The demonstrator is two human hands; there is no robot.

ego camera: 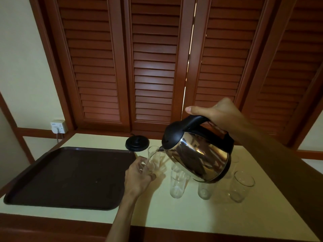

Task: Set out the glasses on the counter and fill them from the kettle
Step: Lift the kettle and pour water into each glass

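My right hand (220, 114) grips the black handle of a shiny steel kettle (197, 154), tilted left with its spout at the rim of a clear glass (153, 158). My left hand (138, 177) holds that glass by its lower part, tilted toward the spout, above the pale counter (174, 212). A thin stream of water runs into it. Three more clear glasses stand on the counter: one (177, 186) right of my left hand, one (205, 190) partly hidden under the kettle, one (242, 186) further right. Behind the kettle, more glass shapes show faintly.
A dark brown tray (66, 177) lies on the counter's left half. The black kettle base (137, 143) sits at the back, its cord running to a wall socket (58, 127) at the left. Brown louvred shutters (153, 67) rise behind the counter.
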